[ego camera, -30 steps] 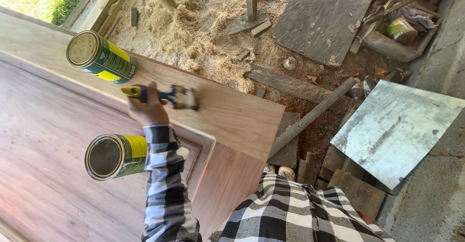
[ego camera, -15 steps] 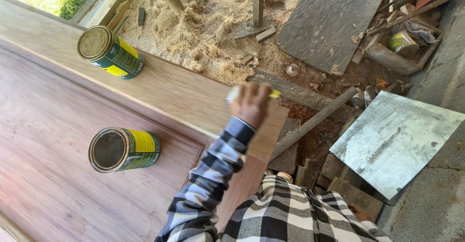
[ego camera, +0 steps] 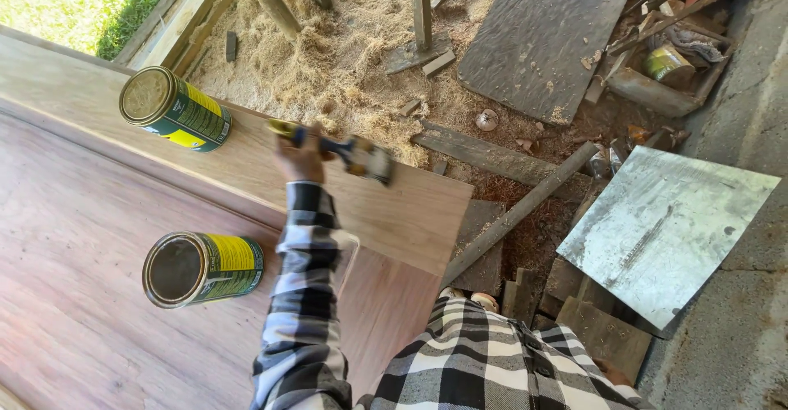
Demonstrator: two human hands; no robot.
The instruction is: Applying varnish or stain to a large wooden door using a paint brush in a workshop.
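On wood panel (ego camera: 394,213) edge, left hand (ego camera: 302,157) clamped round brush (ego camera: 353,154); right hand not in view. Prob best w/ long strokes along grain, clear of both cans (ego camera: 174,109).

Yard clutter beyond the work
Sawdust (ego camera: 345,41) covers the ground; a grey board (ego camera: 546,36) lies near a metal sheet (ego camera: 665,225), with grass (ego camera: 74,4) at the far corner.

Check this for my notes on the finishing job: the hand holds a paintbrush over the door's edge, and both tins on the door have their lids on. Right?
Not quite. The head view shows the hand holding the paintbrush over the door, but only the far tin has its lid on; the near tin is open.
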